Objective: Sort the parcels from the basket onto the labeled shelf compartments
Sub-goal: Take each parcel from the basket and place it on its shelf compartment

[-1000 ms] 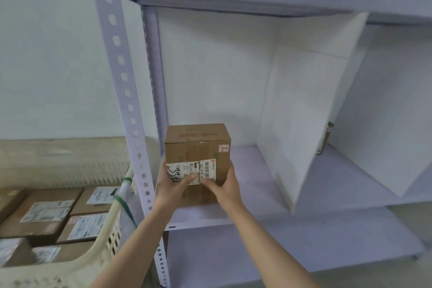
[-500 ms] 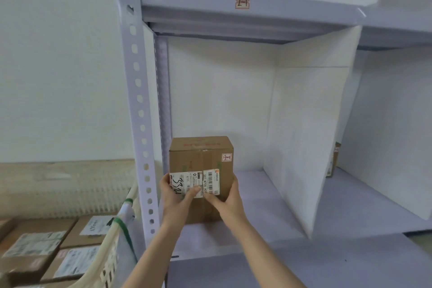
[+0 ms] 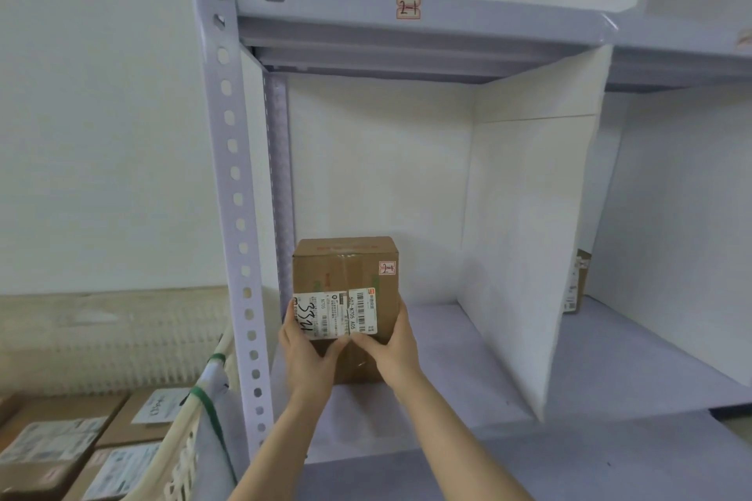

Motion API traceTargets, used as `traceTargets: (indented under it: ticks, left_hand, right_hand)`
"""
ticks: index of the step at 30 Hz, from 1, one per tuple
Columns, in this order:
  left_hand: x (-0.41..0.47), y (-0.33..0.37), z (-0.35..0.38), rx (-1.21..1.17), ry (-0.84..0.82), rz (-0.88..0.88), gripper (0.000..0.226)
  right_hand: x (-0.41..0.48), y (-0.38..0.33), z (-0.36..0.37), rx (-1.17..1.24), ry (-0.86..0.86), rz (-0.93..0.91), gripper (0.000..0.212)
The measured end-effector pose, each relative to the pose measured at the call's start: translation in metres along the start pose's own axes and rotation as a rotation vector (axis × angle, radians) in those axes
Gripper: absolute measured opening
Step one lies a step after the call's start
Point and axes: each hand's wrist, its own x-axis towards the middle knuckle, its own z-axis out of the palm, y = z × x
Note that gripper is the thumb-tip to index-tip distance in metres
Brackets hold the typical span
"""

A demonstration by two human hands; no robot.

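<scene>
Two hands hold one parcel low in the left compartment of the shelf, under the beam label reading 2-1, which matches the parcel's sticker. The left hand and right hand each have a closed grip on its lower sides, thumbs on the front. Whether it rests on the shelf floor cannot be told. Step, as judged: placement. The next move calls for a settled box and release. Count: one parcel held, one second parcel beyond the divider, at least four in the basket.
</scene>
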Motion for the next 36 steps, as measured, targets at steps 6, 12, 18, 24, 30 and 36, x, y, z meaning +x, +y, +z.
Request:
traceTargets:
  ticks: [6,12,18,24,30,36]
  left_hand:
    - [0.017,-0.005,0.004,0.027,0.041,-0.012,0.084]
    - [0.035,-0.008,0.010,0.064,0.059,-0.004,0.080]
    - [0.052,-0.014,0.017,0.114,0.069,-0.008,0.078]
    - [0.073,-0.024,0.026,0.164,0.099,-0.036,0.077]
    - [0.089,-0.031,0.034,0.179,0.118,-0.037,0.078]
    - [0.102,-0.038,0.042,0.195,0.128,-0.056,0.081]
  right_hand:
    - [0.016,0.003,0.005,0.007,-0.017,0.044,0.094]
    - [0.036,0.008,0.014,0.018,-0.020,0.052,0.092]
    - [0.053,0.014,0.020,0.023,-0.021,0.032,0.088]
    - [0.074,0.020,0.027,0.028,-0.011,0.014,0.087]
    - [0.094,0.030,0.036,0.010,0.005,0.001,0.088]
    - [0.108,0.038,0.041,0.016,0.029,0.010,0.086]
